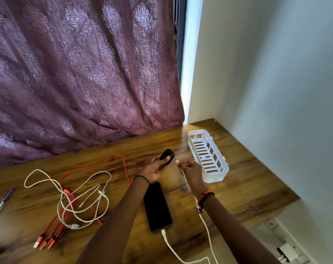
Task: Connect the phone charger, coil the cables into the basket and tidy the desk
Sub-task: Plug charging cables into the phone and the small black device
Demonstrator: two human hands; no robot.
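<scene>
My left hand (155,169) holds a black charger adapter (167,156) above the wooden desk (247,178). My right hand (191,171) pinches the free plug end of a white cable (204,223), a short gap right of the adapter. That cable runs back under my right wrist, loops off the frame's bottom edge and is plugged into a black phone (157,206) lying face up between my forearms. A white slotted basket (207,155) stands just right of my right hand and looks empty.
A tangle of white cable (70,187) and red cable (123,164) lies on the desk's left half, with several red plugs (45,242) near the front edge. A pen (1,204) lies far left. A purple curtain hangs behind; a wall socket (271,224) sits below right.
</scene>
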